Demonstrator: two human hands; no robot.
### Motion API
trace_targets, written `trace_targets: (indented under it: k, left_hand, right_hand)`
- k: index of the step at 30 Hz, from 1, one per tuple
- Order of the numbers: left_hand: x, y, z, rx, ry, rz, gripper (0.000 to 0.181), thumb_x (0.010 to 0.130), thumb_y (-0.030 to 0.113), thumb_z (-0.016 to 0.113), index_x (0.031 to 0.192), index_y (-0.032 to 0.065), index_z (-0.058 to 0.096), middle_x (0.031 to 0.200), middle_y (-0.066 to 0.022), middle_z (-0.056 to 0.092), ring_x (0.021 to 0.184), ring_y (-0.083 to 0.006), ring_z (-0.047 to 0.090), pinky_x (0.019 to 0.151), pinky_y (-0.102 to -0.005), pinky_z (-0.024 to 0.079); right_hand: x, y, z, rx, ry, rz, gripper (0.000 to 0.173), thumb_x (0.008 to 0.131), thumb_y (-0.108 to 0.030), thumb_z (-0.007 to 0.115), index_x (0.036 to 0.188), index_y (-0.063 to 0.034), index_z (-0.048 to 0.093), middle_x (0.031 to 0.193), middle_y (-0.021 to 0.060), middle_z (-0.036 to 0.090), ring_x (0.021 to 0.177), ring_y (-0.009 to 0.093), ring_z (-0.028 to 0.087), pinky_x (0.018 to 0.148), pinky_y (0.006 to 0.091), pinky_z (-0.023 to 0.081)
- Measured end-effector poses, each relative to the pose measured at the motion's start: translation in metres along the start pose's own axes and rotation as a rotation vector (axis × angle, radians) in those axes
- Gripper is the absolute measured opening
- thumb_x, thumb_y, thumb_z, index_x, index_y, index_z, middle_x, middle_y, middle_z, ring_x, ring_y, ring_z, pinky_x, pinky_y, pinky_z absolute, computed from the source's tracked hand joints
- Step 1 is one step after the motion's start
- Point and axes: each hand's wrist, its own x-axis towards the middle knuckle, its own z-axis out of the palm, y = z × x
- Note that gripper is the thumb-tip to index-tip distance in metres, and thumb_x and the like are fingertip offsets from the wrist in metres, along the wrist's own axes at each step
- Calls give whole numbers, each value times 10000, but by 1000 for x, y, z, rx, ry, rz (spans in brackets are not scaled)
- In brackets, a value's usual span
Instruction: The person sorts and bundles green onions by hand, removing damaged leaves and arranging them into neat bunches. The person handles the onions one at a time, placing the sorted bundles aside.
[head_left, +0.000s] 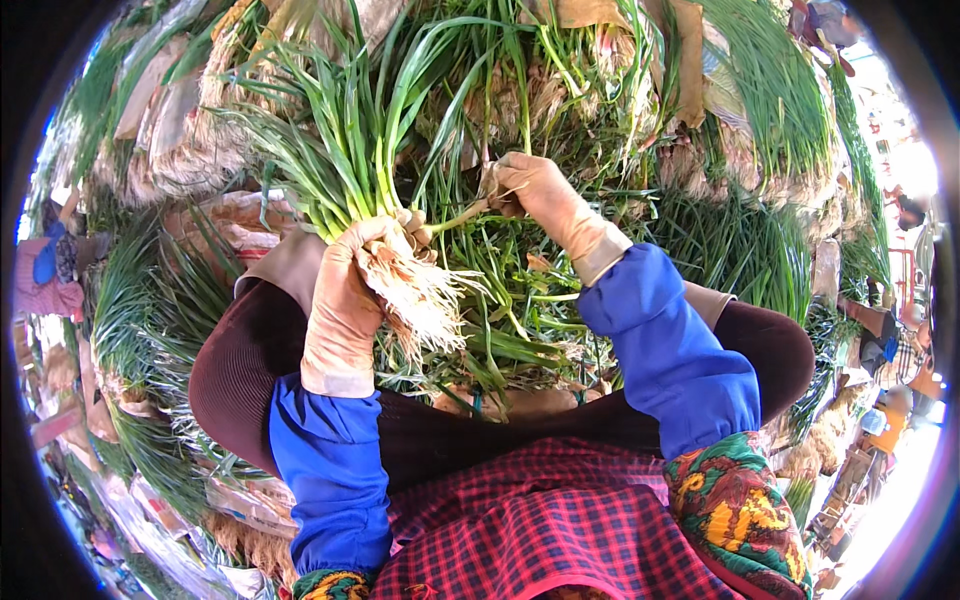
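My left hand (341, 300), in a beige glove, grips a bunch of green allium plants (367, 172), seemingly green garlic. Long leaves fan up and away from it, and pale stringy roots (409, 300) hang to the lower right. Small whitish bulbs (414, 225) show beside the fingers. My gloved right hand (544, 195) pinches the end of a pale stalk (459, 217) that stretches across from those bulbs. Its fingertips also cover some brownish matter, hard to make out. Below both hands, loose green leaves and trimmings (517, 322) cover the ground between my knees.
Bundles of the same plants (772, 97) lie root-end inward at the far right, with more root clumps (195, 142) at the far left. Leafy heaps (735, 240) flank my right knee. A printed sack (244, 225) lies by my left knee. Other people (889, 420) sit at the right rim.
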Motion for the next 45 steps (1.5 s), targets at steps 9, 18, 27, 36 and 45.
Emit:
trace_targets:
  k: [9,18,27,36,45]
  left_hand:
    - [-6,-13,17,12,30,-69,235,778,138,530,942,-27,564,869,-148,624,775,-292,613,737,-420,512]
    - [-4,-18,8,-194,-211,-43,280,805,201,512,976,-14,562,1015,-179,581,973,-342,553,860,-521,433]
    - [-7,-12,0,-122,-164,-59,288,794,205,518,973,-19,551,1006,-203,587,841,-314,605,740,-446,510]
    - [-22,-15,12,-143,-240,-47,301,846,201,458,1024,-26,544,1029,-192,593,917,-317,595,794,-439,498]
    - [-26,-13,6,-109,-251,-9,254,858,183,463,995,-10,557,899,-140,626,783,-246,621,712,-381,527]
  right_hand:
    - [-36,-42,-24,221,-309,11,211,894,-231,484,828,-47,563,680,42,590,509,97,527,444,207,401]
    - [-34,-10,-23,-646,-89,-166,132,859,-131,495,843,-26,574,711,80,621,565,103,578,475,250,475]
    - [-12,-18,46,-979,-86,-514,470,791,-245,554,1210,-82,418,707,180,601,632,313,607,585,371,484]
    - [-21,-29,60,-1064,-47,-725,136,821,-208,464,878,-88,490,691,104,584,647,279,600,540,365,472]
    - [-17,-31,80,-1260,21,-511,183,770,-214,493,778,-49,572,653,161,600,645,314,613,577,400,488]
